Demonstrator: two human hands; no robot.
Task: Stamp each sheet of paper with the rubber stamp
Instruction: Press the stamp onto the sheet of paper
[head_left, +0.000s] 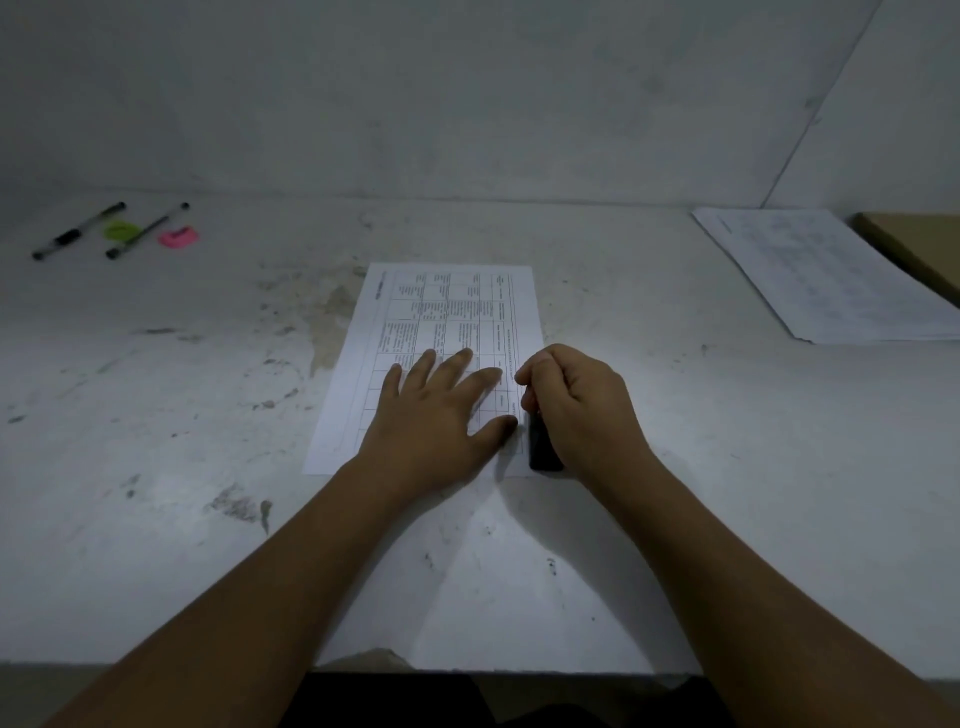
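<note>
Sheet (447, 312) laid on counter (208, 415), long axis running away from person. Pinned flat by left hand (436, 421), fingers (488, 379) straight and spread over printed table. Rubber stamp (543, 447) clamped in right hand (582, 410), fingers curled round upper part. Dark body seen below fist at sheet's near right corner, long axis roughly along right edge, just right of left thumb. Contact of stamp face with paper not discernible. Press judged to fall to right hand. Stack of sheets (831, 275) lying well apart, far right.
</note>
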